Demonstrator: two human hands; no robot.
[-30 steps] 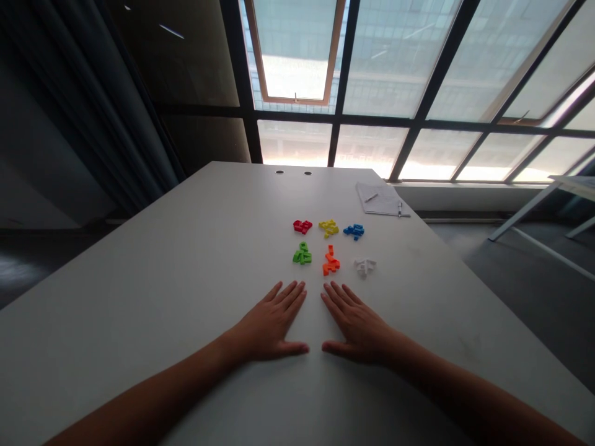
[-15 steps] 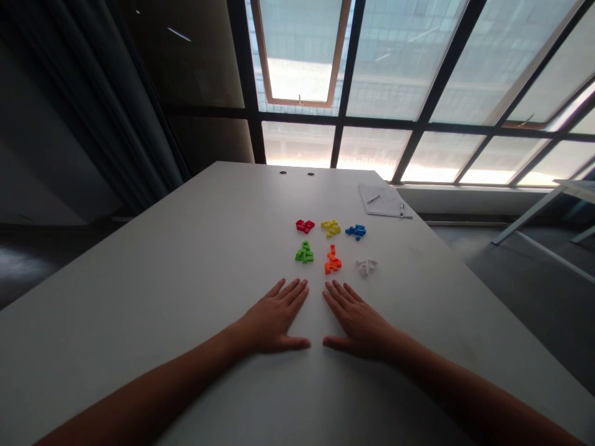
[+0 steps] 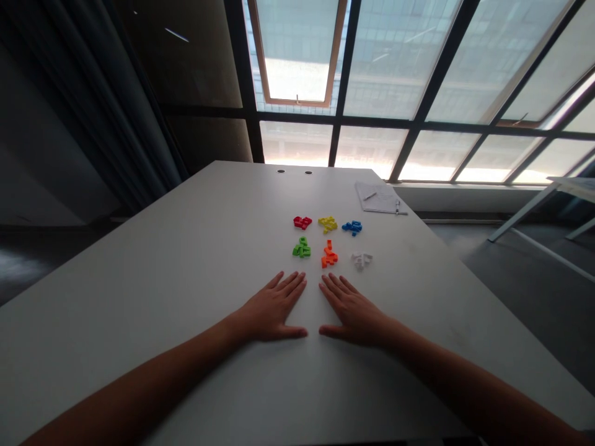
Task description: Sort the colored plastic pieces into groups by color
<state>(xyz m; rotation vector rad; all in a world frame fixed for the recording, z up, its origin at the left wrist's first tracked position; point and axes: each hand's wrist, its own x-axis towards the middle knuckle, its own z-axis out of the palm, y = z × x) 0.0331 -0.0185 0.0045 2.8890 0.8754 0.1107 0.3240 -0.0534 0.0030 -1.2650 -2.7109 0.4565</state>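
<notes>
My left hand [image 3: 274, 310] lies flat on the white table [image 3: 139, 279], thumb spread and nothing held. Opposite it, my right hand [image 3: 353, 313] rests flat in the same way, a narrow gap between the two. Just beyond my fingertips are small plastic pieces sorted by colour into two rows. The nearer row has a green pile [image 3: 302, 248], an orange pile [image 3: 329, 254] and a white pile [image 3: 361, 260]. Behind it sit a red pile [image 3: 302, 223], a yellow pile [image 3: 328, 224] and a blue pile [image 3: 352, 228]. The exact kind of piece is too small to tell.
Toward the far right edge of the table lie paper sheets [image 3: 379, 199] with a pen [image 3: 370, 196] on top. Two round holes are near the table's far edge. Windows stand behind, a dark curtain [image 3: 88, 93] at left, another table [image 3: 574, 187] at right.
The whole view has shifted slightly, with the table, piles and hands sitting a little higher and further left in the picture. Both hands stay flat in place, and the piles look unchanged.
</notes>
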